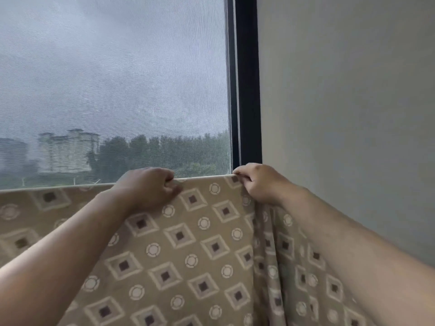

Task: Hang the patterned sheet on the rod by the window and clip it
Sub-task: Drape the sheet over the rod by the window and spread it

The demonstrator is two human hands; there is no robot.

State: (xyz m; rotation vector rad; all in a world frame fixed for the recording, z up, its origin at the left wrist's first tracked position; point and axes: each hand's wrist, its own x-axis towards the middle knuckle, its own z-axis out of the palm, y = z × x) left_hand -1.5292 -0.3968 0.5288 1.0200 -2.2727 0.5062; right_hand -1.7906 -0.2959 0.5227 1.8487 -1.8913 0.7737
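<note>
Both hands' fingers curled over patterned sheet (200, 250) top edge

Wall (348, 90) close right; open along sheet (188, 243) leftward.

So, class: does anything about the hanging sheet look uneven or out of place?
Yes. The patterned sheet lies flat along its top edge between both hands, but below the right hand it bunches into vertical folds near the wall. No clips are visible.
</note>
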